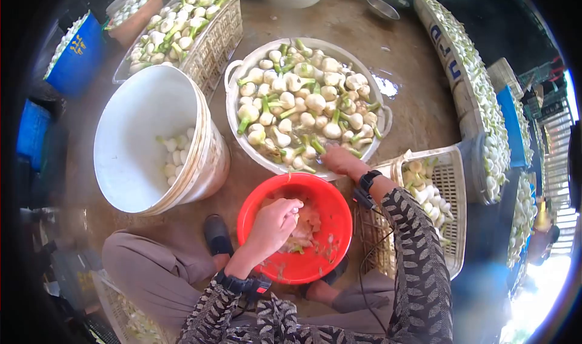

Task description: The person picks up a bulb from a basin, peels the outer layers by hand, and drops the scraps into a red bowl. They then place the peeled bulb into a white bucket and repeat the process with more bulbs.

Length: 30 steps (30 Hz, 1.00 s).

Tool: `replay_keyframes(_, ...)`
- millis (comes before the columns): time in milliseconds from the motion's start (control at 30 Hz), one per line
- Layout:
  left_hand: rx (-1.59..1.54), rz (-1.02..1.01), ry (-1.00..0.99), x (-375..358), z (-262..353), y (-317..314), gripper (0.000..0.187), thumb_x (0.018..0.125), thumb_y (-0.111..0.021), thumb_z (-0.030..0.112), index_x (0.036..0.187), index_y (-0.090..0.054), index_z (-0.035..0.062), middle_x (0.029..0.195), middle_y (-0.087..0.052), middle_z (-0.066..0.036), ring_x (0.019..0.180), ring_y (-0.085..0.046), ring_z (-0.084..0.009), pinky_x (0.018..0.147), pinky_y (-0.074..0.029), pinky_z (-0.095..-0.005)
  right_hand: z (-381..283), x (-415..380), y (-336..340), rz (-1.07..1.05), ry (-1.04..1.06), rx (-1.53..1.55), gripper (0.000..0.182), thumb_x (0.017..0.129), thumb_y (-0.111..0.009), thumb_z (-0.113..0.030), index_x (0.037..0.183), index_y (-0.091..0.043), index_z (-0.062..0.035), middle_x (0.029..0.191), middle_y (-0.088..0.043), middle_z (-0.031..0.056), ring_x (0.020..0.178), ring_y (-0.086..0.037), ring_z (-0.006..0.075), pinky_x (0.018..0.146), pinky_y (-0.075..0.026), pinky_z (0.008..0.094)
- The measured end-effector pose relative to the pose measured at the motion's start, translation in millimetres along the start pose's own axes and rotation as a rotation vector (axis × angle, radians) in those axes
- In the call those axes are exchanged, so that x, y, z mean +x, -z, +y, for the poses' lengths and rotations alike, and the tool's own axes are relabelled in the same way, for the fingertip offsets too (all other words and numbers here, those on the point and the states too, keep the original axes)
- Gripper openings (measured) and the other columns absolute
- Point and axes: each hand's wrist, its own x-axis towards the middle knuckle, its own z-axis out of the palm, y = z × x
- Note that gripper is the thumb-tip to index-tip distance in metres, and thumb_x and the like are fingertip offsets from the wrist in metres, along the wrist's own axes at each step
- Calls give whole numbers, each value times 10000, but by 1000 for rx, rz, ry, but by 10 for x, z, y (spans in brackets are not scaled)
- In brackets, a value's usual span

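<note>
Onions (303, 104) fill the wide basin (233, 110); my right hand (341, 160) reaches in, fingers closing on one, while my left hand (274, 222) pinches a peeled bulb (295, 212) over the red bowl (339, 219); trimming comes next, I judge

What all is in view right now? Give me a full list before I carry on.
round basin: one, white, centre, full of green-stalked white onion bulbs
red bowl: one, near the knees, holding peelings
bucket: one, white, tilted at left, a few peeled bulbs inside
mesh crate: one, pale, top left, heaped with bulbs
mesh basket: one, pale, right, holding bulbs
blue tub: one, far left
long trays: several, right edge, loaded with bulbs
metal bowl: one, small, top
left hand: over the red bowl, gripping a bulb
right hand: reaching into the basin among the bulbs; black wristbands on both wrists
</note>
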Motion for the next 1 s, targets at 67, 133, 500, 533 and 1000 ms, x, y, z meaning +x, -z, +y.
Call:
replay_keyframes(67,-156,33,54,34,-29,9,247,812,-499,21,1041,-585,-16,836,-599,-112,772,-594,-195,714,-470,-310,106,58,30,-150,46,-88,264,821,-498,-204,1010,-637,-84,1009,-584,182,955,-554,330,809,-451,451)
replay_keyframes(133,-284,6,124,122,-117,-3,283,822,-497,11,1097,-559,-10,898,-594,-89,816,-586,-166,731,-476,-283,90,29,189,-4,-83,232,283,870,-489,-246,1067,-630,-99,930,-621,163,798,-600,245,724,-486,396)
replay_keyframes(500,-865,-117,124,88,259,-355,408,862,-542,33,1254,-434,-1,1051,-568,-62,901,-587,-125,729,-521,-253,-1380,-1460,961,720,-249,874,239,894,-552,-194,920,-626,32,665,-593,16,580,-521,119,535,-435,284)
replay_keyframes(533,-859,-113,130,-36,228,-374,408,862,-542,33,1254,-434,-1,1051,-568,-62,901,-587,-125,729,-521,-253,-1504,-1557,981,719,-246,883,239,894,-552,-194,920,-626,32,665,-593,16,580,-521,119,535,-435,284)
replay_keyframes(1000,-1481,-282,212,-748,88,74,360,870,-532,305,1124,-505,51,809,-601,-109,596,-562,-177,568,-481,-276,-2249,-2199,1051,809,-49,542,329,791,-614,-132,1086,-554,1,1074,-569,156,1028,-534,321,861,-456,368)
